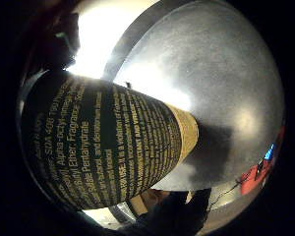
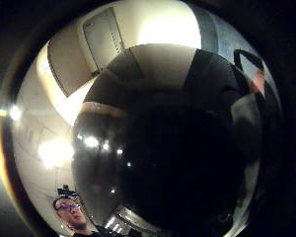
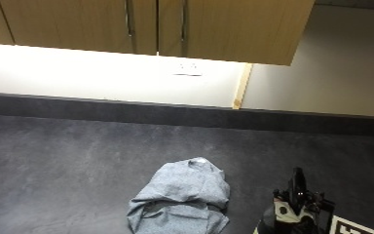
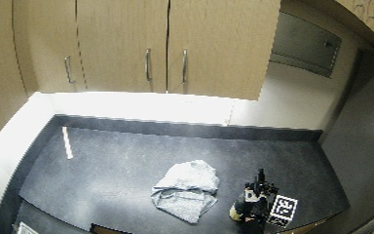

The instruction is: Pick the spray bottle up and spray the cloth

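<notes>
Countertop [image 3: 77, 161] of dark grey stone-look laminate carries a crumpled pale grey-blue cloth [image 3: 184, 197] in the outside view. The gloved right hand [image 3: 297, 209] sits just beside that cloth at the near edge, wrapped round a dark spray bottle with a cream base [image 3: 268, 222]; only part of the bottle shows below the glove. Bottle and cloth are apart.

Wide outside view: same hand [image 4: 258, 197] on the bottle [image 4: 240, 210], cloth [image 4: 186, 191] beside it, wooden wall cabinets [image 4: 167, 44] above.

Little-finger palm view: bottle's dark label with yellow print [image 1: 98, 147] fills the frame close against the palm, grey counter [image 1: 211, 83] beyond it.

Thumb palm view: a dark rounded mass [image 2: 172, 163] blocks most of the frame; finger positions cannot be read here.
</notes>
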